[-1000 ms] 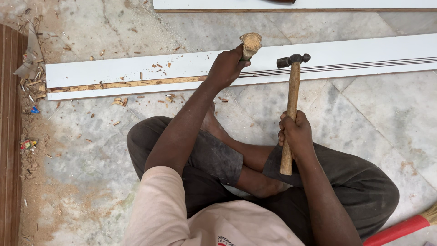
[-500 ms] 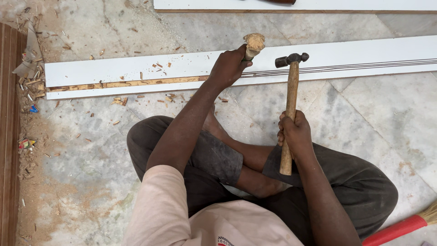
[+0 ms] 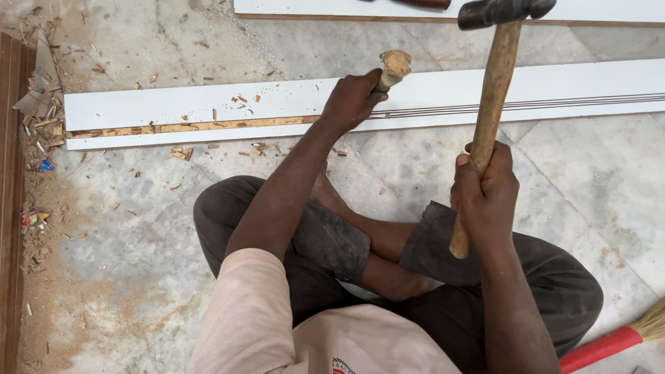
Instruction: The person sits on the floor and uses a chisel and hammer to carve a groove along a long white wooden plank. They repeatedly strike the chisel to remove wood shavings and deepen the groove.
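Note:
I sit cross-legged on a stone floor. My left hand [image 3: 352,100] grips a chisel [image 3: 393,68] with a battered wooden handle top, its blade hidden under the hand, set on a long white board [image 3: 208,104]. A groove of bare wood runs along the board's near edge to the left of the chisel. My right hand [image 3: 485,190] holds a wooden-handled hammer [image 3: 493,90] upright, its dark metal head raised high near the top of the view, to the right of the chisel.
Wood chips and sawdust lie scattered on the floor at the left. A dark wooden plank [image 3: 8,208] runs along the left edge. A second white board [image 3: 332,8] lies at the top. A broom with a red handle [image 3: 609,343] is at the lower right.
The hammer has risen: its head has gone from just right of the chisel's top up to the top edge of the view. My left hand and the chisel stay put.

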